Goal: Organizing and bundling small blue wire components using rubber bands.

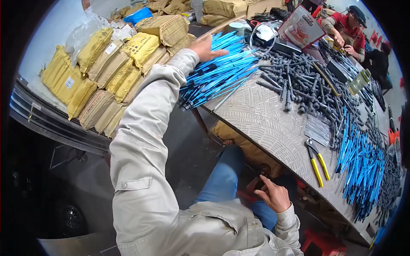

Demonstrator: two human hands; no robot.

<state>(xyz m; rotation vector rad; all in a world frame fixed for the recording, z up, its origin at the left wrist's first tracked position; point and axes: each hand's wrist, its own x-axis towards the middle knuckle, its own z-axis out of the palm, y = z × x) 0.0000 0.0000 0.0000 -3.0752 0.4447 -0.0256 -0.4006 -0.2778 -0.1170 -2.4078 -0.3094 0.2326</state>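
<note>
Where thin blue rods [230, 71] slant up rightward, the nearer left hand [206, 48] rests thumb-spread on them, grip unclear; right hand [276, 196] loosely open, empty, well apart.

Brightly lit tabletop [252, 117], dim floor [100, 187] at lower left, bent fisheye edges, black corners

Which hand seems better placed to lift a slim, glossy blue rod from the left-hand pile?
Probably the left hand: it rests against that pile of blue rods, while the right hand is farther away, by the blue denim jeans.
</note>
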